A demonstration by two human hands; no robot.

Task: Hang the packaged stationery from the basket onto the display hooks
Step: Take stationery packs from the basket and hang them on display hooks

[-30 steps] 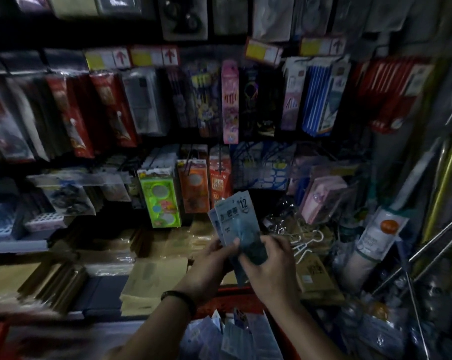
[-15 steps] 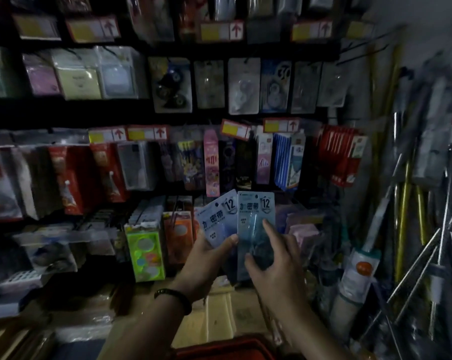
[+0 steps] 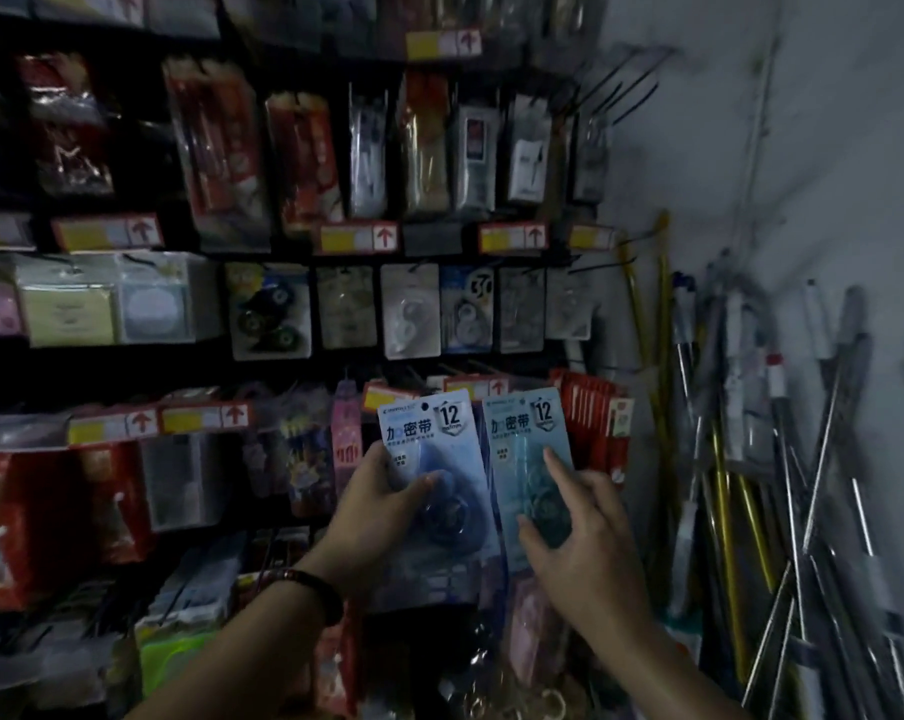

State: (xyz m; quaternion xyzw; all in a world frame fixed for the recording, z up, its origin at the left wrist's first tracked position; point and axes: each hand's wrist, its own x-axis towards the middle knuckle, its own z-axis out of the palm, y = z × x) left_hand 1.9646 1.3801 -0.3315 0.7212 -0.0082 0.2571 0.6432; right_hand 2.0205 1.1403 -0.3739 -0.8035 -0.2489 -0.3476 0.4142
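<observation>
upright, two tape packs (image 3: 429, 459), long axis vertical, tops up, hands (image 3: 382, 504) gripping one each

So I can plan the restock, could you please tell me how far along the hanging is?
Done: the display rows are full of hung packs, though which came from the basket is unclear. In hand: the left hand holds a blue pack, the right hand a teal pack, neither on a hook. Left: hanging both; bare hooks show at upper right.
</observation>
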